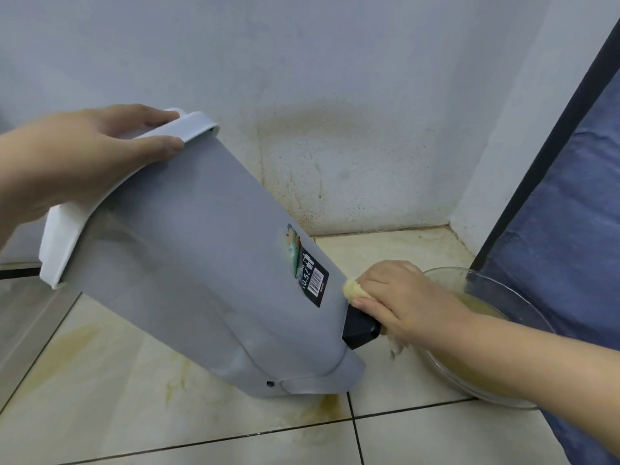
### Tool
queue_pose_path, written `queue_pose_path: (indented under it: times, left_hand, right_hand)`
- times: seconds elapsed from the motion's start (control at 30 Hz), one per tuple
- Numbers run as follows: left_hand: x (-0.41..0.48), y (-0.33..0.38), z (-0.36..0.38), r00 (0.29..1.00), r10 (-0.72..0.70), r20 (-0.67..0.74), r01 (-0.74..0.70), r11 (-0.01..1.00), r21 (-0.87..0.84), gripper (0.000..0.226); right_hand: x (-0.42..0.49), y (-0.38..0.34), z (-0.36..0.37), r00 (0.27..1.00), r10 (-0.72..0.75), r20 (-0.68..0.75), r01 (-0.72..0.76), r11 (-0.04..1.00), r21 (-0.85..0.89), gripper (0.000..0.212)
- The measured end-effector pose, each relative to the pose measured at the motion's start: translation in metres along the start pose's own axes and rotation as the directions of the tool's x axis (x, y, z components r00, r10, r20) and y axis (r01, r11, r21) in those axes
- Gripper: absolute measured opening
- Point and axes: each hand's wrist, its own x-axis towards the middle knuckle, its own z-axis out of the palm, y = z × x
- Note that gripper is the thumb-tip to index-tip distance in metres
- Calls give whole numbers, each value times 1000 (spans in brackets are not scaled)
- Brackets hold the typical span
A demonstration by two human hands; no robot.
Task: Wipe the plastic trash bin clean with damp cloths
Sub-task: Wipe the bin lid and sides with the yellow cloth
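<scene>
The grey trash bin (188, 250), tilted left, was gripped at its white lid (198, 124) by the left hand (77, 162); a yellow cloth (352, 290) was clutched against its black pedal (360, 327) by the right hand (399, 297).

Single cam, head-mounted, wide-angle. Faces fwd and down into a room corner: tiled floor (134, 414) in lower frame, wall (335, 62) across top. Close range, within arm's reach. Left hand (67, 162) enters at left edge, right hand (396, 297) at lower right.
</scene>
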Motion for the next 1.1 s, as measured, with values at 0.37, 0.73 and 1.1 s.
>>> queue_pose_path:
  times: [0.37,0.73,1.1]
  left_hand:
    - [5,34,-6,996,-85,37,86,995,-40,40]
    - [0,35,-8,994,13,107,-4,996,-90,41]
    - [5,31,-6,992,-5,124,19,993,-114,35]
  right_hand:
    - [62,-76,-42,852,482,-204,-23,423,906,37]
    - [120,-66,-7,827,-491,-273,503,864,-27,43]
    - [118,-104,-3,927,-283,-246,302,952,45,48]
